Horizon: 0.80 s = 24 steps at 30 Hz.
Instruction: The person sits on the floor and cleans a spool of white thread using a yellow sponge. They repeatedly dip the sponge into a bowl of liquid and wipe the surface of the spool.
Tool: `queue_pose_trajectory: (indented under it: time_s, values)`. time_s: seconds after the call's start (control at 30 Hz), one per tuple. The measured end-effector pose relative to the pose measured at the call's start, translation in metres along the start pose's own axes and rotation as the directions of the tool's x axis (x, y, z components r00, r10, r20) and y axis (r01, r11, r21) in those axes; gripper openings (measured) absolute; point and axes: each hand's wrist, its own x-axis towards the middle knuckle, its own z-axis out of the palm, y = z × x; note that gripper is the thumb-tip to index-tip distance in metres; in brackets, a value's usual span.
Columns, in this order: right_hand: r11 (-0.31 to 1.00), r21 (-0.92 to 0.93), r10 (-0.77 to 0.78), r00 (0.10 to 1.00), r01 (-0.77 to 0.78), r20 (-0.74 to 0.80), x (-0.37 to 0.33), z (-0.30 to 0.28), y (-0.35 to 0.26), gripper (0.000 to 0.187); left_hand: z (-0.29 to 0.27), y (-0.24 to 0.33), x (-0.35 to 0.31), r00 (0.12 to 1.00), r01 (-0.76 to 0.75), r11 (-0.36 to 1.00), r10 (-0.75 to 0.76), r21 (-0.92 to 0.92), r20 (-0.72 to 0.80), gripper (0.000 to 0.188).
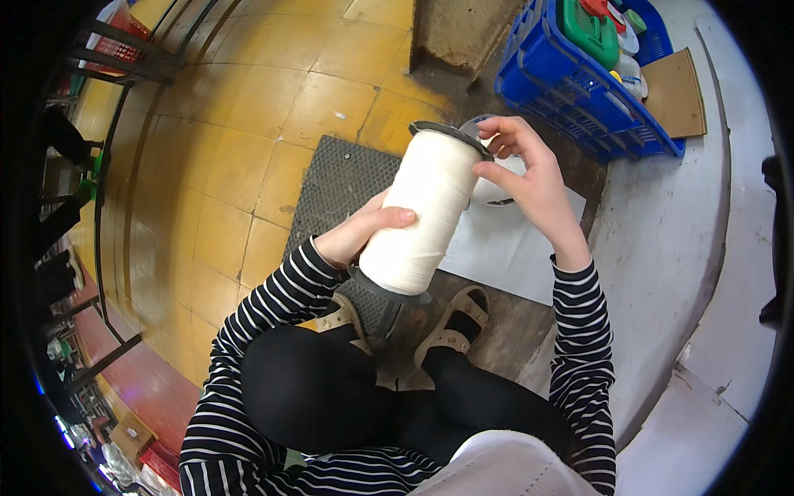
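A large spool of white thread (422, 202), with dark round flanges at both ends, is held tilted above my feet. My left hand (364, 227) wraps around the spool's left side, its thumb lying across the wound thread. At the upper flange (451, 136) is my right hand (525, 161), its fingers curled and its thumb by the rim; whether a loose thread end is between them is too small to tell. Behind this spool, a second white spool (490, 192) is partly hidden by it and by my right hand.
A white sheet (513, 248) lies on the floor under the second spool. On the left is a grey textured mat (318, 186). At the upper right, a blue plastic crate (571, 107) holds a green jug (591, 37), bottles and cardboard (674, 95). Metal frames stand at far left.
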Motion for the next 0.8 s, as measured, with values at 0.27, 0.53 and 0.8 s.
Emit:
queue_pose_trajectory:
  time_s: [0.27,0.53,0.8]
  values:
    - [0.949,-0.255,-0.182,0.982,0.188,0.049,-0.009,0.009,0.002,0.014,0.000,0.004,-0.011,1.000,-0.014,0.990,0.010,0.141,0.025,0.087]
    - [0.656,-0.670,-0.474,0.881,0.346,-0.009,-0.016,0.050,0.011,0.016,-0.003,0.000,-0.024,0.997,-0.008,0.983,0.021,0.186,-0.069,0.081]
    - [0.772,-0.583,-0.447,0.869,0.253,-0.215,-0.010,0.050,0.013,0.014,0.003,-0.001,-0.028,0.993,-0.012,0.992,0.026,0.126,-0.116,0.074]
